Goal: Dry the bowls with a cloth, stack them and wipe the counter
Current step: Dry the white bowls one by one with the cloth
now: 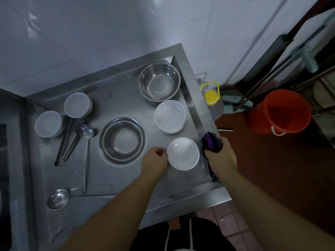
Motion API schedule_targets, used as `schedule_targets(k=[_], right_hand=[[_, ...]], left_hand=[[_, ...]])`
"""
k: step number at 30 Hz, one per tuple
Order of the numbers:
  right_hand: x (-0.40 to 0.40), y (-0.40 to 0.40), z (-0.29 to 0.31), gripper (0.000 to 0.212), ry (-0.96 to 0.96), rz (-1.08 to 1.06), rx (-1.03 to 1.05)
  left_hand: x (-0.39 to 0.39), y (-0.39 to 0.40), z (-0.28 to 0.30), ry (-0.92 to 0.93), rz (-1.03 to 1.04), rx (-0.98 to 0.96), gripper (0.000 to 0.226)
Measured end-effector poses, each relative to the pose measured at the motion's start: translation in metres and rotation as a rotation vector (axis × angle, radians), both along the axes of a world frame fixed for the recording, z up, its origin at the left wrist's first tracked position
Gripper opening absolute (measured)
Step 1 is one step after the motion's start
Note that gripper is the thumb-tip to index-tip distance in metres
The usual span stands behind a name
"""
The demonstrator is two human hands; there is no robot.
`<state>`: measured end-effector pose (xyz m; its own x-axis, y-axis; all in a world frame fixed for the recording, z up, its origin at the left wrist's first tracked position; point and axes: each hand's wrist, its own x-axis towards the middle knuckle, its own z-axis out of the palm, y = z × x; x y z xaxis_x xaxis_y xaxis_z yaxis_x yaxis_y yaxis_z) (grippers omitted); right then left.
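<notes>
A white bowl (183,153) sits upright near the front right of the steel counter (112,178). My left hand (155,159) pinches its left rim. Just right of the bowl, my right hand (220,156) grips a bunched purple cloth (211,142), whose tail hangs down past the wrist. Behind it stands a stack of white bowls (170,115). Farther back is a deep steel bowl (159,81). A wide steel bowl (122,140) lies left of my left hand.
Two frosted plastic tubs (78,105) (48,124) stand at the left, with tongs (63,142), a spoon (84,132) and a ladle (58,199) beside them. Off the counter's right edge are a yellow-capped jug (211,96), an orange bucket (280,111) and mop handles (272,78).
</notes>
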<state>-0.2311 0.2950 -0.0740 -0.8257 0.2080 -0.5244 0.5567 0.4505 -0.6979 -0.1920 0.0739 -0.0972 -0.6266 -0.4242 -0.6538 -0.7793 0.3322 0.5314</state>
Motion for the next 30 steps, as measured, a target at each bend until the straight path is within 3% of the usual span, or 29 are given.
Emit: schedule_targets(k=[6, 15, 21, 30], right_hand=[[0.004, -0.012, 0.035, 0.029, 0.123, 0.127, -0.004], [0.010, -0.120, 0.063, 0.027, 0.230, 0.636, 0.091], [0.018, -0.208, 0.066, 0.028, 0.213, 0.994, 0.230], [0.037, -0.340, 0.045, 0.038, 0.246, 1.107, 0.351]], left_hand=[[0.017, -0.025, 0.040, 0.029, -0.026, -0.037, 0.033], [0.059, -0.115, 0.092, 0.077, -0.062, -0.181, 0.026], [0.099, -0.206, 0.086, 0.043, -0.084, -0.253, 0.033], [0.129, -0.344, 0.052, -0.046, -0.209, -0.245, 0.036]])
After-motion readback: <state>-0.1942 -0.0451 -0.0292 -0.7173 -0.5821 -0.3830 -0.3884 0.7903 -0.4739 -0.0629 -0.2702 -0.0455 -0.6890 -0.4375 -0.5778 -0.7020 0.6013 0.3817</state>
